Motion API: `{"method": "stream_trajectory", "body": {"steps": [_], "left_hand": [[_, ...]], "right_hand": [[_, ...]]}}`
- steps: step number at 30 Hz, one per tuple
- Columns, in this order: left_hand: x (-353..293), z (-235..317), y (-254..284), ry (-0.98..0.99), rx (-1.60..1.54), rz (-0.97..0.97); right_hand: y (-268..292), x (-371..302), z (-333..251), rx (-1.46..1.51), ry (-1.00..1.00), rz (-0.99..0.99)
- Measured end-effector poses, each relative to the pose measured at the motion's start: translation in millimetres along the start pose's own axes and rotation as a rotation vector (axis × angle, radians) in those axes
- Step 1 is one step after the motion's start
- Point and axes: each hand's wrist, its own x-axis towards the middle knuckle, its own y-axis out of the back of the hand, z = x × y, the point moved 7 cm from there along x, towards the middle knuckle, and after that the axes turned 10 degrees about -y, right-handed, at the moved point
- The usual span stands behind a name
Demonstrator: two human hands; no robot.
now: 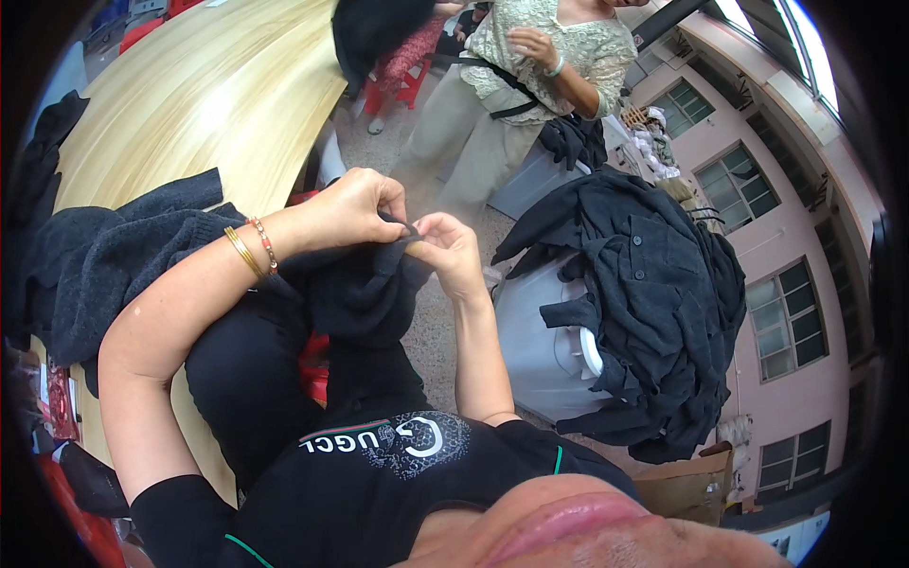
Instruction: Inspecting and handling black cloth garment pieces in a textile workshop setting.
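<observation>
A dark grey knit garment (365,298) hangs over my lap, its upper edge held up between my two hands. My left hand (360,210), with bracelets at the wrist, is closed with fingertips pinched on that edge. Close beside it, my right hand (450,254) pinches the same edge between thumb and fingers. The two hands are only a small gap apart. More dark grey knitwear (142,251) lies heaped on the table under and beyond my left forearm. Folds hide most of the held garment's shape.
A pale wood-grain table (204,104) runs away on the left. At the right, a grey plastic bin (535,327) bears a big pile of dark buttoned garments (644,275). A person (511,85) in a lace top stands ahead. A cardboard box (686,483) is at lower right.
</observation>
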Motion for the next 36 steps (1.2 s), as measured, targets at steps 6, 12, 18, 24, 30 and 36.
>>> {"method": "stream_trajectory", "body": {"steps": [6, 12, 18, 24, 30, 36], "left_hand": [[3.5, 5.1, -0.1, -0.115, 0.243, 0.03], [-6.5, -10.6, 15.1, 0.132, 0.322, -0.166], [-10.3, -29.4, 35.0, 0.114, 0.141, 0.08], [-1.7, -6.3, 36.1, 0.031, 0.178, 0.159], [-18.9, -59.5, 49.2, 0.218, 0.023, 0.142], [-26.5, -39.2, 19.8, 0.332, -0.213, -0.182]], "right_hand": [[-2.6, -5.7, -4.9, -0.077, 0.029, 0.141], [35.8, -17.3, -29.4, -0.164, 0.176, 0.342], [44.7, -25.0, 4.7, -0.134, -0.125, 0.155], [63.7, -21.7, 57.7, -0.519, -0.154, -0.037], [108.9, -43.2, 63.7, -0.192, -0.183, 0.147], [127.4, -69.0, 1.2, 0.609, 0.262, 0.072]]}}
